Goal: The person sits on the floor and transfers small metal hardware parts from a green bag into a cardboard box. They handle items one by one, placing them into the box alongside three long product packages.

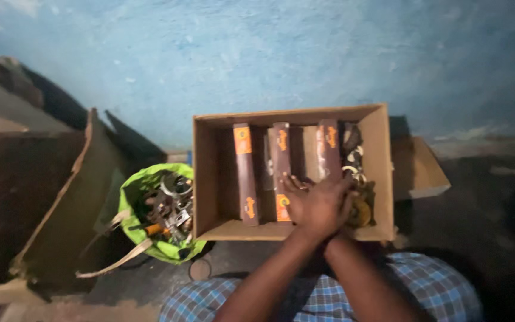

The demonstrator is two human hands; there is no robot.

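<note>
Cardboard box (382, 173), frame centre, holds three upright brown cartons (245, 173); both hands, left hand (305, 206) and right hand (329, 206), overlap inside, fingers spread, grip indiscernible; green bag (129, 200) at left.

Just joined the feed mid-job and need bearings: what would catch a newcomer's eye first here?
The open cardboard box in the centre, against a blue wall, holds three dark slim boxes standing side by side. Both hands, the left hand and the right hand, overlap inside it. Left of the box sits a bright green bag full of metal parts.
</note>
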